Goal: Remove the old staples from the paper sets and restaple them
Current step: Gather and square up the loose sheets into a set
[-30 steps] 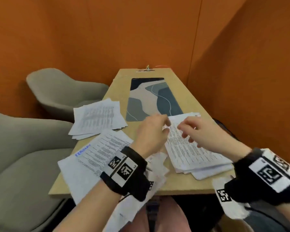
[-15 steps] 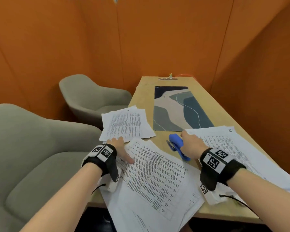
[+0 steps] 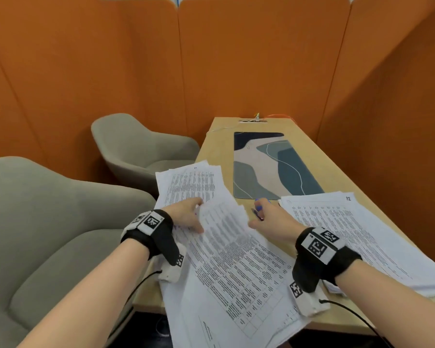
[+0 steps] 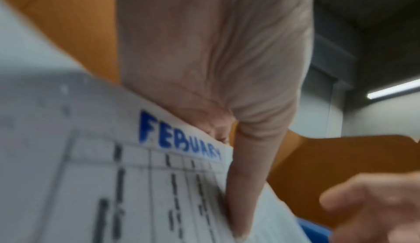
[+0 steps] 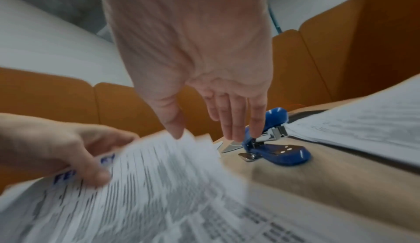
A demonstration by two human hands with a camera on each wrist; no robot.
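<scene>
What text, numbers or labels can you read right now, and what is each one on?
"FEBUARY", blue hand lettering, last letters blurred, on the top edge of the paper set that the left hand holds.
"12", handwritten, on the top right corner of the right paper stack.
Printed table text on all the paper sets: too small or blurred to read.
Wristband squares: coded patterns, no words.
Blue stapler: no readable label.
</scene>
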